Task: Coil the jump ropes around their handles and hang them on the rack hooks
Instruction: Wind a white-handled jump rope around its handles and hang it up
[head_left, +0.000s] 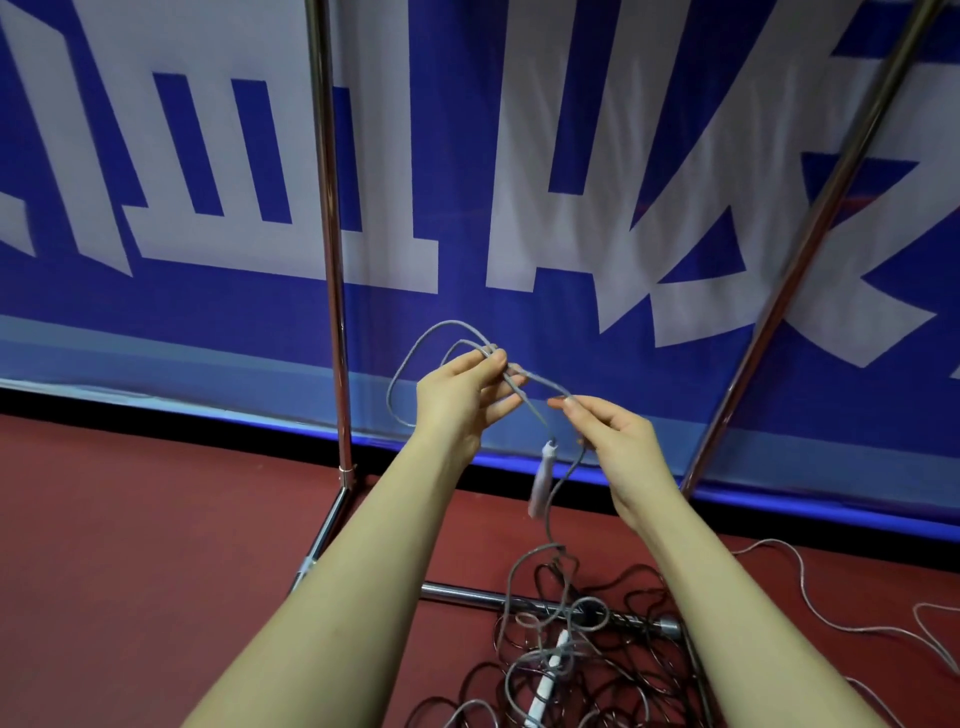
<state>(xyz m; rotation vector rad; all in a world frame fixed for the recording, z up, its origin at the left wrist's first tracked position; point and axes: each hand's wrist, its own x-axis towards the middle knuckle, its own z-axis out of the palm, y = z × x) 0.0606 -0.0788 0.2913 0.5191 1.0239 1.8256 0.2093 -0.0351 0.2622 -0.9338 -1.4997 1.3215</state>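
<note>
Even, bright indoor light; soft shadows. Glare streaks on rack poles (327, 208). Wide-angle bowing at edges. Dangling handle (540, 483) motion-blurred; banner (519, 156) slightly soft.

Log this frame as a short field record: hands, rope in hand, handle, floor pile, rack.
left hand: pinches loops of the grey rope
right hand: pinches the same rope near its fingertips
handle: pale, dangles between the hands, blurred
floor pile: tangled dark and grey ropes, one white handle among them
rack: metal poles and base bar; no hooks in view
</note>
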